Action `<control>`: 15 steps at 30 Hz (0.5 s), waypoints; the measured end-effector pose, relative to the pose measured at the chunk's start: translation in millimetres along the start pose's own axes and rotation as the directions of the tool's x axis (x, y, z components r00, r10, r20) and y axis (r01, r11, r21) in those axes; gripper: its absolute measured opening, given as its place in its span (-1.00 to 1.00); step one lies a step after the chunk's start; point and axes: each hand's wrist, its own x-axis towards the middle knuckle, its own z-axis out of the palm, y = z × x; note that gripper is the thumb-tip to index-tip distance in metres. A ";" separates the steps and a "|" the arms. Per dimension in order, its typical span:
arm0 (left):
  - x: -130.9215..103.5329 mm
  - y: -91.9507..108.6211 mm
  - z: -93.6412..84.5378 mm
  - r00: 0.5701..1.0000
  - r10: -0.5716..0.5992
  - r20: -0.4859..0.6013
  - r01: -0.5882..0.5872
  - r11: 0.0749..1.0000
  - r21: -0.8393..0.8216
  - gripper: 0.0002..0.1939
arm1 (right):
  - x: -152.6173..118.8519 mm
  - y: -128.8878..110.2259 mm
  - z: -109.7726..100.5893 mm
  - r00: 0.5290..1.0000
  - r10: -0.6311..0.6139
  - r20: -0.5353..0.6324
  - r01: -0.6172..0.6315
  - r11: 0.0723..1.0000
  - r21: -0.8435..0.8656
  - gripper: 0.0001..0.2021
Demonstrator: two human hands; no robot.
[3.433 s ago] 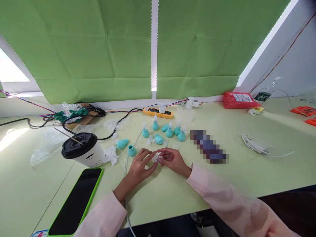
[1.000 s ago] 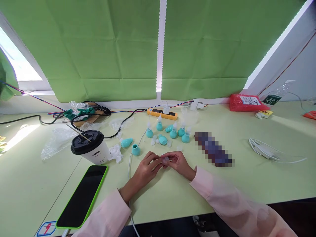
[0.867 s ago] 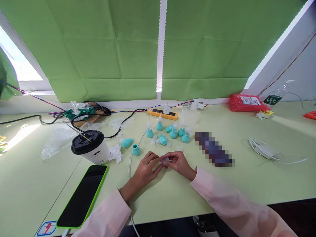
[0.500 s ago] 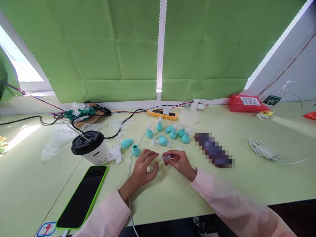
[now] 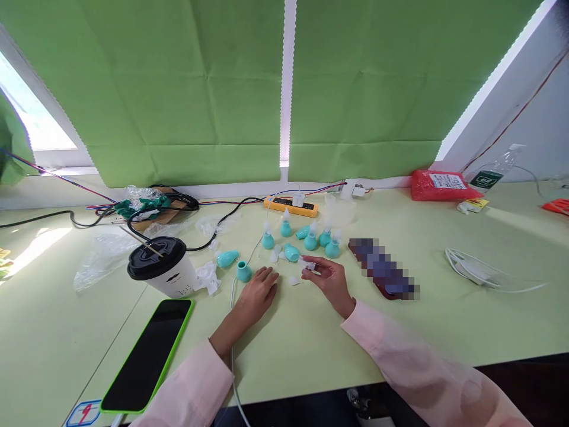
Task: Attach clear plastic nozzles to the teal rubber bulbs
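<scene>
My right hand (image 5: 329, 281) pinches a small translucent piece (image 5: 306, 264) between thumb and fingertips, just over the table. My left hand (image 5: 259, 295) lies palm down with its fingers together; whether anything is under it is hidden. Just beyond it stands an uncapped turquoise bulb (image 5: 243, 271), its dark round opening facing up. A turquoise bulb on its side (image 5: 227, 258) lies to the left. Several turquoise bulbs with clear tips (image 5: 310, 239) stand farther back. Between the hands lies a small whitish piece (image 5: 294, 280), and more such pieces are near a tipped bulb (image 5: 291, 252).
A lidded cup (image 5: 162, 267) with a stick, crumpled tissue (image 5: 207, 277) and a green-edged phone (image 5: 149, 356) are at left. A power strip (image 5: 291, 207) lies behind the bulbs. To the right are a blurred dark object (image 5: 382, 268), a white cable (image 5: 471, 270) and a red package (image 5: 444, 185).
My left hand has moved away from my right and lowered onto the table. My right hand, still pinching a clear piece, has moved slightly up and forward. A small piece now shows between them.
</scene>
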 end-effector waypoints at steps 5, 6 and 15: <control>0.6 -2.2 5.6 1.000 -0.006 0.031 0.006 1.000 -0.001 -0.76 | 3.1 0.6 -1.6 0.999 0.027 -0.023 -0.026 0.999 0.043 -0.69; 0.3 -2.2 7.5 0.999 -0.014 0.029 0.014 1.000 0.013 -0.76 | 3.3 0.5 -2.0 0.999 0.020 -0.026 -0.018 0.999 0.045 -0.69; 27.3 2.7 8.8 1.000 0.003 -0.013 0.001 0.959 0.282 -0.68 | 1.1 -0.6 -3.1 0.991 -0.116 -0.068 0.116 0.993 -0.002 -0.76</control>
